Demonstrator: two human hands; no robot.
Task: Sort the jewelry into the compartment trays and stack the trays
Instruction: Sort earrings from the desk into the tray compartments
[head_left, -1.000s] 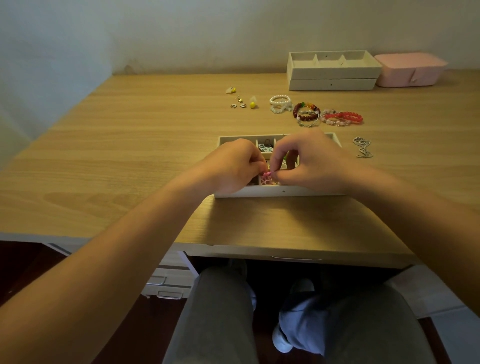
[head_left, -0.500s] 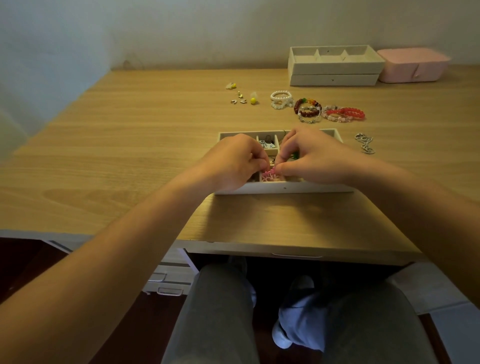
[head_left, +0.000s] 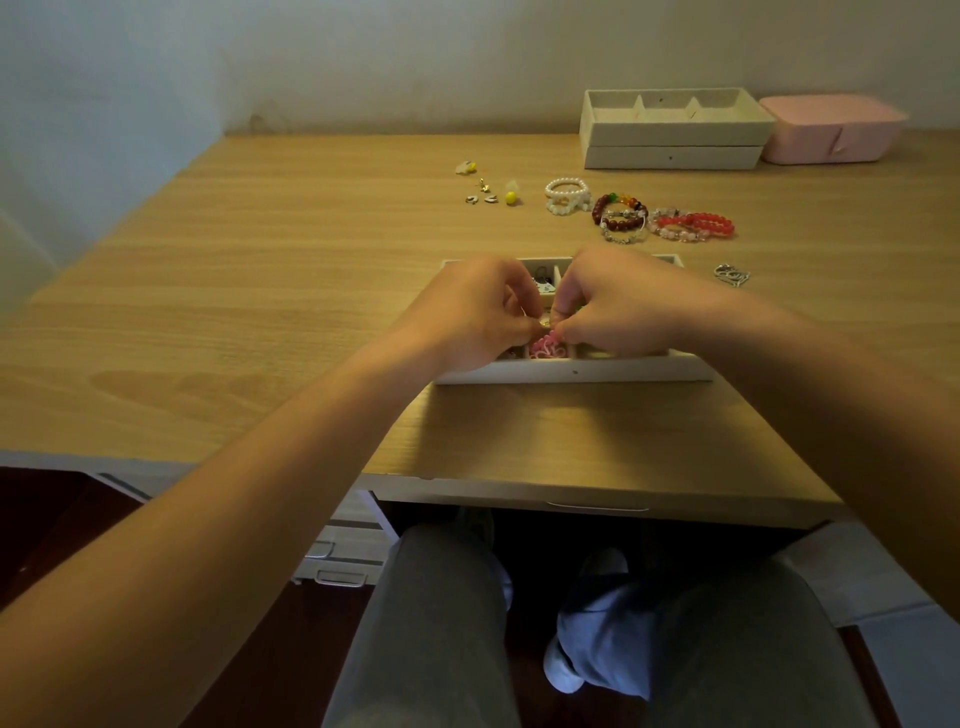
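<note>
Left hand (head_left: 467, 312) and right hand (head_left: 618, 306) are still pinching the pink piece (head_left: 545, 349), lowering it into the tray (head_left: 571, 372); bracelets (head_left: 621, 214) are waiting on the surface (head_left: 260, 291).

Matt wood-grain desk (head_left: 260, 291); glossy beaded bracelets (head_left: 670, 221).

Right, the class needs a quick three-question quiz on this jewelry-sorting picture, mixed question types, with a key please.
1. True or false: the pink box stands right of the stacked trays.
2. The left hand and right hand work over: A the near tray; B the stacked trays; C the bracelets.
3. What colour is the piece at their fingertips?
Key: 1 true; 2 A; 3 pink.
</note>
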